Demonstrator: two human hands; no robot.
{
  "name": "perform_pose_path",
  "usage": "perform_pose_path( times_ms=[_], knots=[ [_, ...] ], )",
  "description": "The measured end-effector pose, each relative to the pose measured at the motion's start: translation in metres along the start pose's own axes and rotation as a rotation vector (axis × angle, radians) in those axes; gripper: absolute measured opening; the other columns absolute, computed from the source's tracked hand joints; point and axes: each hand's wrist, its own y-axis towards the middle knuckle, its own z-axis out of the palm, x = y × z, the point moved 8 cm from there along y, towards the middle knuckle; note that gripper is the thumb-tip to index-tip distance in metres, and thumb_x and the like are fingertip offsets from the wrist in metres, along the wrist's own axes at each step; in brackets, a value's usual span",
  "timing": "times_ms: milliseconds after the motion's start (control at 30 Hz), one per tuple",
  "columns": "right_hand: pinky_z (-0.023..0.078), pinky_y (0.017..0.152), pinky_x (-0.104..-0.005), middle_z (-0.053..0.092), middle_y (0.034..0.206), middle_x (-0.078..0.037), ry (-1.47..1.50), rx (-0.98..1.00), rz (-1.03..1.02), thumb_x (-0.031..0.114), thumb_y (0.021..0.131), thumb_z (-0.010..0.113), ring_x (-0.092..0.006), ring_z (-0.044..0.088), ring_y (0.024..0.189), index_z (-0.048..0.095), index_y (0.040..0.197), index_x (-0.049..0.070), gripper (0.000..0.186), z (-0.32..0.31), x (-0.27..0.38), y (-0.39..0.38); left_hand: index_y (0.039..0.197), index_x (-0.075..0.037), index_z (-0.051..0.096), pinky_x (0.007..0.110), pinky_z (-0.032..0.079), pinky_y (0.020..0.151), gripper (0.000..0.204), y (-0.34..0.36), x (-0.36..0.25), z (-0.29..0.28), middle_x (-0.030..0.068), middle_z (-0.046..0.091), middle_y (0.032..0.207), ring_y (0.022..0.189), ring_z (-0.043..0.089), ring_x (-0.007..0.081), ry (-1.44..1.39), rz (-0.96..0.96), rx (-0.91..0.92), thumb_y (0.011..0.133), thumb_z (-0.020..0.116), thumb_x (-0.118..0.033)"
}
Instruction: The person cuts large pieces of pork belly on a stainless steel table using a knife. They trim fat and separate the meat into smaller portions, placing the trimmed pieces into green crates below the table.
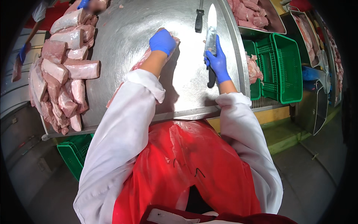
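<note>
My left hand point(163, 42), in a blue glove, is closed over the far end of a long strip of raw meat point(139, 65) on the metal table point(123, 28). My left forearm hides much of that strip. To the right, my right hand point(218, 62), also gloved in blue, grips a knife point(212, 23) where blade meets handle. The blade points away from me and the black handle sticks out below my palm. Just left of the blade tip lies a sharpening steel point(199, 21) with a black handle.
Many meat pieces point(56, 71) are heaped along the table's left side. Green crates point(287, 69) stand beyond its raised right edge, with meat scraps point(253, 70) alongside. A metal tray point(281, 29) of meat sits far right. Other people's gloved hands point(22, 53) show at upper left.
</note>
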Motion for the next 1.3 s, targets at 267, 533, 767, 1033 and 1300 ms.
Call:
perform_pose_path(
  times_ms=[267, 533, 767, 1033, 1300],
  knots=[
    [0.053, 0.06, -0.0309, 0.064, 0.071, -0.008, -0.432, 0.251, -0.274, 0.024, 0.09, 0.064, -0.0141, 0.06, 0.057, 0.027, 0.154, 0.036, 0.075, 0.107, 0.02, 0.071, 0.087, -0.005, 0.068, 0.042, 0.052, 0.08, 0.038, 0.005, 0.051, -0.008, 0.0201, 0.07, 0.094, 0.09, 0.067, 0.036, -0.059, -0.143, -0.038, 0.084, 0.065, -0.042],
    [0.052, 0.058, -0.0285, 0.059, 0.072, -0.003, -0.516, 0.963, 0.203, 0.01, 0.092, 0.051, -0.011, 0.058, 0.06, 0.03, 0.154, 0.034, 0.07, 0.048, 0.024, 0.014, 0.083, -0.004, 0.068, 0.043, 0.053, 0.075, 0.04, -0.011, 0.059, -0.018, 0.0197, 0.07, 0.084, 0.082, 0.068, 0.0364, -0.231, -0.136, -0.044, 0.086, 0.063, -0.043],
    [0.046, 0.053, -0.0264, 0.054, 0.066, -0.001, -0.361, 0.929, 0.2, 0.005, 0.09, 0.052, -0.01, 0.05, 0.055, 0.026, 0.155, 0.036, 0.077, 0.14, 0.017, 0.047, 0.082, -0.002, 0.066, 0.037, 0.051, 0.067, 0.035, -0.009, 0.046, -0.02, 0.0147, 0.067, 0.071, 0.066, 0.065, 0.0254, -0.222, 0.047, -0.037, 0.088, 0.065, -0.037],
    [0.047, 0.045, -0.0259, 0.055, 0.068, -0.004, -0.191, 1.026, 0.283, 0.0, 0.092, 0.047, -0.009, 0.051, 0.048, 0.02, 0.157, 0.025, 0.075, 0.095, 0.0, -0.017, 0.084, 0.0, 0.065, 0.027, 0.047, 0.063, 0.019, 0.011, 0.074, -0.033, 0.0016, 0.063, 0.073, 0.068, 0.055, 0.0081, -0.604, 0.111, 0.081, 0.088, 0.065, -0.018],
    [0.048, 0.049, -0.0265, 0.057, 0.07, -0.005, -0.253, 0.923, 0.275, 0.008, 0.093, 0.055, -0.0105, 0.055, 0.054, 0.019, 0.158, 0.025, 0.076, 0.125, -0.008, -0.077, 0.083, -0.001, 0.065, 0.029, 0.047, 0.064, 0.023, 0.032, 0.065, -0.064, 0.0027, 0.062, 0.072, 0.068, 0.054, 0.0104, -0.627, 0.236, 0.066, 0.085, 0.065, -0.024]
  ],
)
